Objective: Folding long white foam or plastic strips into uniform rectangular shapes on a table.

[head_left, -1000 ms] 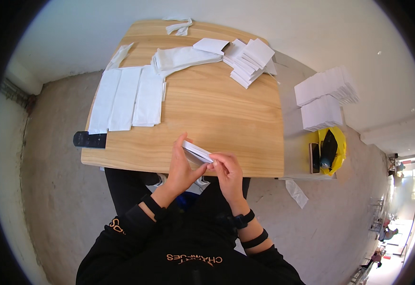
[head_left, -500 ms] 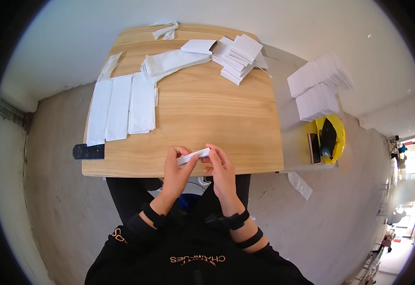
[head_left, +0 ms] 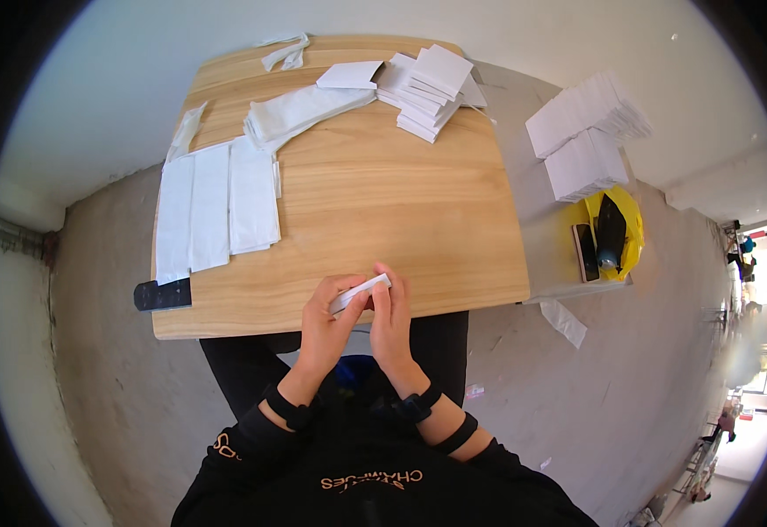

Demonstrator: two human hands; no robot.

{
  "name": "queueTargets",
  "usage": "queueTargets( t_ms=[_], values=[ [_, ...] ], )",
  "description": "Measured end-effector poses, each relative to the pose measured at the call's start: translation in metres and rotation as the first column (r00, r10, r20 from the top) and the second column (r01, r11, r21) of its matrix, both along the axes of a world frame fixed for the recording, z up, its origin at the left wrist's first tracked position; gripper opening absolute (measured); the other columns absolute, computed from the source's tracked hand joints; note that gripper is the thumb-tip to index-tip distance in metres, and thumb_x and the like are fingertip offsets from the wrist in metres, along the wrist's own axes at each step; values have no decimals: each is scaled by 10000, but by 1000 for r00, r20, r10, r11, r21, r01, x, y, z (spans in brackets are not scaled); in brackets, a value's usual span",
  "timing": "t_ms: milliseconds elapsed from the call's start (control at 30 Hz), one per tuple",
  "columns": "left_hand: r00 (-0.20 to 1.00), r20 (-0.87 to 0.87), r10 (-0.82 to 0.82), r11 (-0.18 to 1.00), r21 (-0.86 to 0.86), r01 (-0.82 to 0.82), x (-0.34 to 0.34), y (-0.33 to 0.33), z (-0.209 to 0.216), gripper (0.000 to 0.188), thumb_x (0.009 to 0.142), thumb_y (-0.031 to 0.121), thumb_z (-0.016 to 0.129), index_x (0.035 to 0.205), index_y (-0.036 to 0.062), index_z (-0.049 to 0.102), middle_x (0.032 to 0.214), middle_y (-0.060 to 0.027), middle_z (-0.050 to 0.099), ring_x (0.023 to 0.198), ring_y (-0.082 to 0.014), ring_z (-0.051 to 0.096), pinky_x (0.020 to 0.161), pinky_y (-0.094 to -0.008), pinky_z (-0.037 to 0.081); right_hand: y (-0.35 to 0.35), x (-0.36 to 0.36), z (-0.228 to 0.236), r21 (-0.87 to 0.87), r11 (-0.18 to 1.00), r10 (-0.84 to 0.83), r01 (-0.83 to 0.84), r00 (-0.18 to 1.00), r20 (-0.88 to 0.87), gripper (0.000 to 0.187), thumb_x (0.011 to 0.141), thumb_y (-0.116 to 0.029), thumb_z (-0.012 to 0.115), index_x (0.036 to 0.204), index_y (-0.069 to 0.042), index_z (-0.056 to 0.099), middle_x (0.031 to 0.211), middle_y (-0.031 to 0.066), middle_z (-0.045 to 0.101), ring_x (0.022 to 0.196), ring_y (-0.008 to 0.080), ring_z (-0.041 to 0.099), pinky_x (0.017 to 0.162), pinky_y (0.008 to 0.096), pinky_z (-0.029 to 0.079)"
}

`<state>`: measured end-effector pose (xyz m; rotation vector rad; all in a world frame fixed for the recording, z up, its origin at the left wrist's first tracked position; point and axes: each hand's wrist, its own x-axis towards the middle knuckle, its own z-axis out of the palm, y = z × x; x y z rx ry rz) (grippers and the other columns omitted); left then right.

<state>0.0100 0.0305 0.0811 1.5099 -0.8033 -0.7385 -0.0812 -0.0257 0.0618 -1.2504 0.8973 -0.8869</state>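
Both hands are at the near edge of the wooden table (head_left: 374,211), holding a small, slim white box (head_left: 361,292) edge-up and slanted. My left hand (head_left: 322,325) is closed on its left end, with the thumb on the near side. My right hand (head_left: 392,325) closes round the right end, its fingers behind and thumb in front. The palms hide part of the box, and whether it is folded shut cannot be made out. Stacks of flat white sleeves (head_left: 210,206) lie at the left, and another white pile (head_left: 300,119) lies farther back.
White flat cartons (head_left: 436,92) are heaped at the back right, with one carton (head_left: 348,75) beside them. On the grey side surface stand stacked white cartons (head_left: 585,167), a phone (head_left: 585,253) and a yellow bag (head_left: 632,233). A dark device (head_left: 162,296) sits at the left corner.
My right hand has shifted left and wraps closer round the box's end, nearer my left hand. The box tilts more steeply. The whole view has turned slightly.
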Motion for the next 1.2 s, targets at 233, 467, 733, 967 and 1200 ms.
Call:
queueTargets(
  t_ms=[233,467,733,967,1200],
  values=[
    [999,-35,22,1000,-13,-22,-2,-1,-2,205,869,51,652,1064,-9,627,1021,-106,635,934,-174,610,806,-272,483,0,2,-3,-209,978,-23,-7,989,-143,365,1015,-218,384,1275,34,437,1169,183,448,968,260,547,832,321,480],
    [1000,19,7,1000,-25,-6,-3,0,-11,196,870,41,647,1060,-5,628,1015,-96,638,934,-163,608,806,-270,482,-1,-2,-3,-164,986,22,-28,999,-43,362,1014,-217,386,1277,27,436,1164,167,450,970,222,532,819,319,473],
    [1000,8,11,999,-49,-10,-5,0,-9,202,869,72,668,1054,12,616,1022,-106,638,942,-180,603,823,-286,472,-5,-1,-16,-126,992,0,-11,996,-93,363,1015,-224,396,1275,24,452,1146,144,455,937,189,534,795,287,476],
    [995,97,19,998,-61,-13,-7,0,-9,199,873,63,659,1059,12,613,1035,-110,635,941,-180,601,827,-288,469,-3,-1,-5,-99,995,7,-6,1000,18,367,1015,-220,400,1281,29,450,1139,134,462,900,170,540,752,276,496],
    [996,82,28,999,-34,-25,4,1,-5,171,882,70,643,1038,5,616,1024,-117,628,946,-202,598,824,-299,465,-25,-15,-8,299,902,198,-310,915,352,381,988,-157,476,1340,-18,440,1177,79,436,1051,162,556,902,318,499]
  ],
)
